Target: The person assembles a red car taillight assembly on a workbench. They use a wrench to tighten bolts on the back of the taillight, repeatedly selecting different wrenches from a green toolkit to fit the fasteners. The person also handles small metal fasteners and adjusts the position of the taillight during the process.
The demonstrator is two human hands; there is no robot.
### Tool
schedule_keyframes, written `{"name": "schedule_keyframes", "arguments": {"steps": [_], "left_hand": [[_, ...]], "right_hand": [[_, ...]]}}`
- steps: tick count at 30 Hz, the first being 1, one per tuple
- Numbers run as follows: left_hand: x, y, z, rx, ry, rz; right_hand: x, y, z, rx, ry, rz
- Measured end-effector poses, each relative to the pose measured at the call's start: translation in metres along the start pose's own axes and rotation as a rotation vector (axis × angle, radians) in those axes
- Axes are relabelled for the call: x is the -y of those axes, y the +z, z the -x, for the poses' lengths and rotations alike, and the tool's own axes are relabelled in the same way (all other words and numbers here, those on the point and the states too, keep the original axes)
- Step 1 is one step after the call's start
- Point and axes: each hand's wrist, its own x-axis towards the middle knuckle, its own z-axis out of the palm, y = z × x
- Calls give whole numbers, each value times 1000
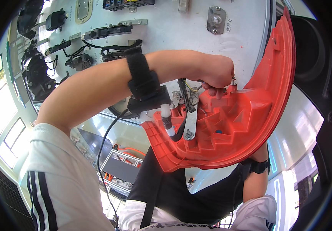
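Note:
A large red plastic tail-light housing [246, 111] hangs at the edge of a white panel, its ribbed back facing me. My left hand [218, 75] reaches across from the left and is closed at the top of the housing, beside a small metal stud [234, 81]. Its curled fingers hide whatever they hold. Just below the left wrist, a metal bracket [190, 125] is fixed to the housing with a nut, and a black corrugated cable sleeve [183, 94] runs past it. My right forearm [256, 181] goes up behind the housing, which hides the right hand.
The white panel [173, 34] carries black connectors and wiring [108, 32], a fuse box [127, 4] and a small metal lamp plate [216, 20]. Black straps with a cabled device [146, 96] sit on my left forearm. Below stands a metal-framed rack [119, 169] with orange cables.

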Motion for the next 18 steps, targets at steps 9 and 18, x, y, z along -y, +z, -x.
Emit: {"name": "schedule_keyframes", "arguments": {"steps": [9, 18], "left_hand": [[61, 8, -19, -123, 322, -57], [72, -4, -11, -294, 265, -104]], "right_hand": [[5, 21, -7, 15, -67, 70], [3, 15, -9, 18, -62, 45]]}}
